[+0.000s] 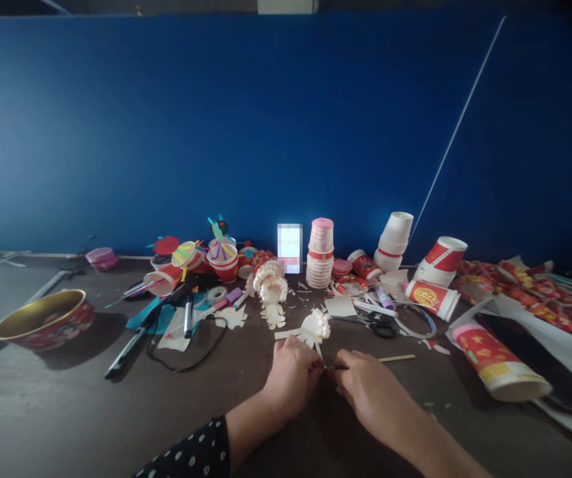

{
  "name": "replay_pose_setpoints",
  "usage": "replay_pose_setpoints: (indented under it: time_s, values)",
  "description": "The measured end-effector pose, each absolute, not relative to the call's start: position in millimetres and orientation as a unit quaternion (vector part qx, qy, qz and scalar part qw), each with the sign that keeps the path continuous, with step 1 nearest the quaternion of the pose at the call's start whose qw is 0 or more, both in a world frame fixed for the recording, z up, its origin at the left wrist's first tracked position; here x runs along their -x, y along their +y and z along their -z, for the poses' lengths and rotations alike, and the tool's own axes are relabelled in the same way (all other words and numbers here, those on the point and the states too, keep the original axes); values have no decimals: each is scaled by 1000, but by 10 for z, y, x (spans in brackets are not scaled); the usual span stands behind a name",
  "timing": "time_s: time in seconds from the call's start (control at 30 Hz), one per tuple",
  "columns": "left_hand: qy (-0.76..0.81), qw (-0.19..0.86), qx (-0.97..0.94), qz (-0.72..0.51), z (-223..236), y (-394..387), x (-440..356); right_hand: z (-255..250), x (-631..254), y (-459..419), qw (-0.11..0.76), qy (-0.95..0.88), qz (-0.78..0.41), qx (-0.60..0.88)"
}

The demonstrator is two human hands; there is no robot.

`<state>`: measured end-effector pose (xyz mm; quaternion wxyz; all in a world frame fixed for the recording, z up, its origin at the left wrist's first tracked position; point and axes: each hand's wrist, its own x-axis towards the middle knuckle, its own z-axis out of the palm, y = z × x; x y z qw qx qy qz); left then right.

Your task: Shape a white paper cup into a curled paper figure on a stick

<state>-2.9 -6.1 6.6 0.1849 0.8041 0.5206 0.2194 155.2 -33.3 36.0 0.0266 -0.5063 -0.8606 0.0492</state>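
A white cut paper cup (312, 325) with splayed, partly curled strips lies just beyond my fingertips. My left hand (293, 370) is closed, its thumb and fingers pinching one strip at the near side of that cup. Close beside it, my right hand (368, 386) is closed too. A thin light stick (398, 358) sticks out past the right hand, in line with its pinched fingertips; fingers hide the middle of the stick. Behind the cut cup stands a bundle of curled white paper pieces (270, 292).
At the left sit a red-gold bowl (41, 322) and a utility knife (131, 348). A black marker (189, 315) lies near decorated cups (223, 262). Stacked paper cups (320, 259) stand behind, scissors (382, 325) lie right. A red cup (497, 362) rests beside a dark phone-like slab (539, 362).
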Motion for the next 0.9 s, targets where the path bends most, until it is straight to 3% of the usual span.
replay_pose_setpoints:
  time_s: [0.47,0.9]
  values:
    - [440,48,-880,-170,-81,-103,3,-329,-1590,-311,70,-857,-97,501]
    - [484,100,-851,-176,-141,-112,-6,-355,-1585,-307,93,-849,-116,506]
